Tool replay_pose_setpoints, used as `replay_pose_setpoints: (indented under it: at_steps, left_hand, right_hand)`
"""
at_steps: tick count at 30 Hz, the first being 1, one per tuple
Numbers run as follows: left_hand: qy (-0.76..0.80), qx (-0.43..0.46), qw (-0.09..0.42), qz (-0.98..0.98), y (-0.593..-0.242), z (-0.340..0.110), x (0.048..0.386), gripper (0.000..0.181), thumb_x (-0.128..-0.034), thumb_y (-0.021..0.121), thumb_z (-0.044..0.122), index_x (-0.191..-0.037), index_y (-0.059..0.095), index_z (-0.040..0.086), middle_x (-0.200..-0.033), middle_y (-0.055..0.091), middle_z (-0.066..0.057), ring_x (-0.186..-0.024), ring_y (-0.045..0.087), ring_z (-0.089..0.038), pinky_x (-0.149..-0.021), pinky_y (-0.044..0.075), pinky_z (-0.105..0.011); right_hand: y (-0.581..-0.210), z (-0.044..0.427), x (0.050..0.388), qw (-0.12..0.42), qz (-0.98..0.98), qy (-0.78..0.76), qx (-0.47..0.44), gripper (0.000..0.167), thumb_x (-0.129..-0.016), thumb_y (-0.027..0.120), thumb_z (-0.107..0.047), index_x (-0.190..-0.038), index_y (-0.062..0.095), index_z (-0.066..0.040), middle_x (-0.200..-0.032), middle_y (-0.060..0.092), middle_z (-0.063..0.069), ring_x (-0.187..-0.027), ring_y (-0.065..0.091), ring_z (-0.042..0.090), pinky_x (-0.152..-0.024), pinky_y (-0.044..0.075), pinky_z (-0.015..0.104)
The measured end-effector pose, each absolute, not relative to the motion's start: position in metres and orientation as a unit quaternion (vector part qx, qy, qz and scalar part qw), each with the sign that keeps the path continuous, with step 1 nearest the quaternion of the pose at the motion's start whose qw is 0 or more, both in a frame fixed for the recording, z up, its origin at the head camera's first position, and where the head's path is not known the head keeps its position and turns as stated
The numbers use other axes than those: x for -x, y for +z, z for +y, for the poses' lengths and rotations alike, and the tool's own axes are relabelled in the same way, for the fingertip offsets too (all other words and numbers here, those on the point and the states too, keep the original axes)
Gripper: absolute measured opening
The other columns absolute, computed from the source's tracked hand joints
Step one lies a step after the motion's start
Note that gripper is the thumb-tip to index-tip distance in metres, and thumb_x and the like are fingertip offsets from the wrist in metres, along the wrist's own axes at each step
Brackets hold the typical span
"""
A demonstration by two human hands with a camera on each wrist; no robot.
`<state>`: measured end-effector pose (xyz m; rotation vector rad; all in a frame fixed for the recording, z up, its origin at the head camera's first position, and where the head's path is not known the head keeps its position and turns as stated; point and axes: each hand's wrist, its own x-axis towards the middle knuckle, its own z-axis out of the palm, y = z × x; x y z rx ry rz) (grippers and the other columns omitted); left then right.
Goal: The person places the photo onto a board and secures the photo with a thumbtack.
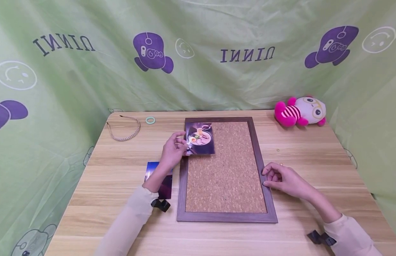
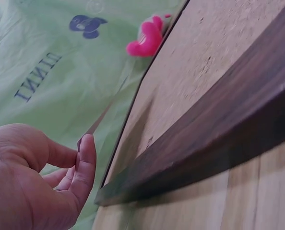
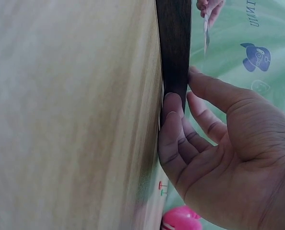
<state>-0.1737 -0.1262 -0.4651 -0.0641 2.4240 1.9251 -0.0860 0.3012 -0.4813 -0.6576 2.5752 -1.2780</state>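
Head view: food photo (image 1: 201, 138) raised over the upper-left part of the cork sheet (image 1: 225, 177), its left side overlapping the left rim of the frame (image 1: 226, 217); left-wrist view shows a gap and a shadow beneath, so no contact with the cork yet. Risk 1: the left hand (image 1: 174, 151) has the photo at its left side only; the far side is unsupported and could sag or swing; likely cause, a slack or twisting pinch. Risk 2: lowered as it stands, it might catch on the raised rim instead of lying flat. Risk 3: second photo (image 1: 166, 186) lies below the left wrist; a low left sleeve (image 1: 134, 209) could drag it. Risk 4: small gold item (image 1: 281, 164), too small to identify, just beside the right hand (image 1: 287, 179); a sideways shift could knock it. Left hand: thumb and finger closed in a pinch on the food photo's edge; right hand: part open, fingers loosely bent, tips touching the frame's right rim without wrapping it; pressure, cannot tell.
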Motion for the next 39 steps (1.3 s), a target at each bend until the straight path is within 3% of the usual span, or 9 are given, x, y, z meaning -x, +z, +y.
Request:
replay_pose_setpoints:
  at_steps: [21,39]
  left_hand:
    - [0.646,-0.018,0.088,0.758,-0.482,-0.083,0.181,0.045,-0.1023,0.065,-0.014,-0.146,0.058,-0.007,-0.102,0.068,-0.017,-0.073,0.066,-0.014,-0.067,0.068,-0.032]
    - [0.634,-0.031,0.082,0.768,-0.487,-0.077,0.187,0.045,-0.1008,0.065,-0.014,-0.145,0.058,-0.009,-0.096,0.068,-0.014,-0.066,0.067,-0.013,-0.066,0.068,-0.031]
  right_hand:
    - [-0.483,0.302,0.085,0.096,0.869,-0.435,0.217,0.028,-0.092,0.089,-0.003,-0.111,0.069,-0.009,-0.087,0.066,-0.004,-0.074,0.062,0.005,-0.062,0.055,0.024]
    - [-0.482,0.301,0.087,0.1,0.871,-0.431,0.213,0.028,-0.092,0.088,-0.003,-0.111,0.069,-0.009,-0.086,0.066,-0.004,-0.074,0.062,0.005,-0.062,0.055,0.024]
